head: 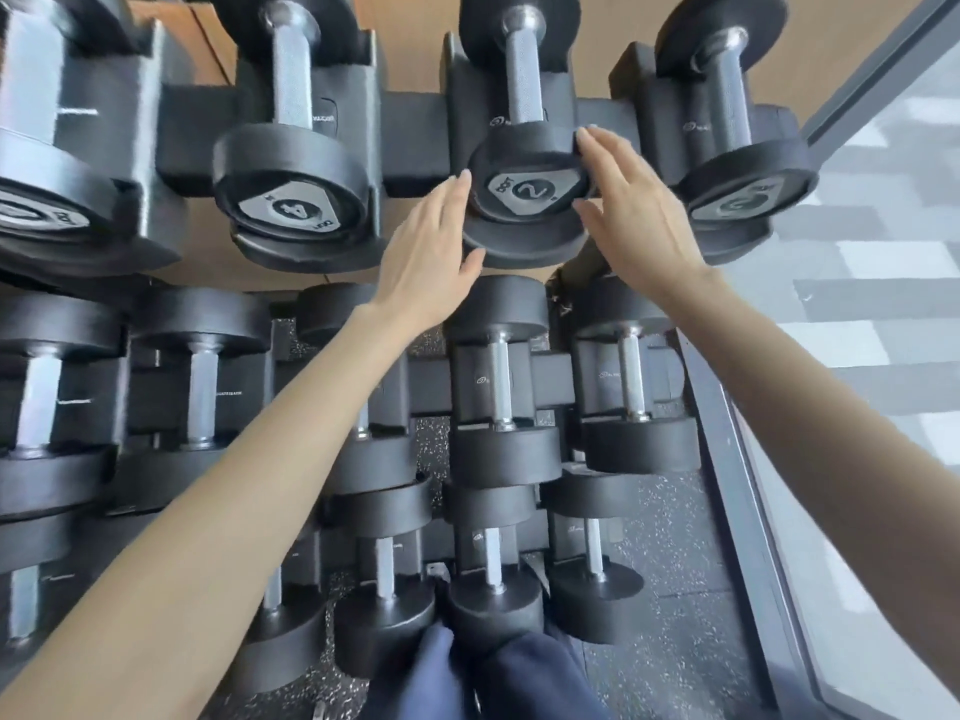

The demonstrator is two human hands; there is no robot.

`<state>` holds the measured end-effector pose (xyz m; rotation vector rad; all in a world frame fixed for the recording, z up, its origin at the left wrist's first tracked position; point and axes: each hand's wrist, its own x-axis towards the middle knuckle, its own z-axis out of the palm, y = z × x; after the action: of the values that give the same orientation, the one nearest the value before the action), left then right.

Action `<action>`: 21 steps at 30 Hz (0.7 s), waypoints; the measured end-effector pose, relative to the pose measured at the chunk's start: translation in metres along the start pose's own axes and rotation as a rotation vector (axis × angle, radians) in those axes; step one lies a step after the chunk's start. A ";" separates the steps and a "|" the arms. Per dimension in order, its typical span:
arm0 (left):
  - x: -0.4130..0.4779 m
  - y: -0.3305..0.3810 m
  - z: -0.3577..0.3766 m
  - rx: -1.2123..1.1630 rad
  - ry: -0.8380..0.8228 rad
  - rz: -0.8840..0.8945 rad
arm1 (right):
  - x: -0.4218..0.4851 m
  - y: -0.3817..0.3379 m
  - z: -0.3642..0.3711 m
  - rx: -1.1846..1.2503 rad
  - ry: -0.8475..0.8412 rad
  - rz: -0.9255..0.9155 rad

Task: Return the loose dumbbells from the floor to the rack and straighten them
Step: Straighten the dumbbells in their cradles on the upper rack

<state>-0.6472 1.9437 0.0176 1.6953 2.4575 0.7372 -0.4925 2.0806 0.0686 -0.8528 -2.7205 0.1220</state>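
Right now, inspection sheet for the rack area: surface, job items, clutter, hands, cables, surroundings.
Surface: dark speckled rubber floor under a three-tier dumbbell rack.
Job's things: dumbbell marked 2 seated in its top-tier cradle; dumbbell marked 4 cradled beside it; lower tiers filled; no loose dumbbell seen on the visible floor.
Clutter: nothing seen.
Hands: left hand open, fingertips at the 2 dumbbell's near head; right hand open, flat against its other side. Neither grips.
Cables: nothing seen.
Surroundings: wood-toned wall behind the rack; glass partition on the person's right.
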 end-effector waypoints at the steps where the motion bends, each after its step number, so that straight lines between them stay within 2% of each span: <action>1: 0.006 -0.001 0.004 -0.025 -0.004 -0.028 | 0.009 0.000 0.000 0.006 0.009 0.000; 4: 0.024 0.001 0.014 -0.147 -0.011 -0.101 | 0.028 0.002 0.001 0.009 0.030 -0.030; 7: 0.038 0.002 0.021 -0.266 0.075 -0.174 | 0.033 0.003 0.001 0.039 0.057 -0.046; 10: 0.047 0.004 0.023 -0.443 0.163 -0.215 | 0.031 0.008 0.004 0.103 0.069 0.000; 12: 0.050 0.005 0.020 -0.520 0.157 -0.204 | 0.028 0.012 0.008 0.168 0.092 0.028; 17: 0.048 0.002 0.005 -0.474 0.167 -0.111 | 0.020 0.016 0.025 0.446 0.150 0.152; 19: 0.050 0.002 -0.001 -0.421 0.187 -0.075 | 0.017 0.014 0.030 0.612 0.138 0.227; 21: 0.053 0.005 -0.005 -0.397 0.193 -0.025 | 0.013 0.015 0.032 0.675 0.117 0.276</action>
<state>-0.6648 1.9910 0.0351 1.5016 2.2365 1.3357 -0.5043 2.1010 0.0384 -0.9602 -2.1934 0.9479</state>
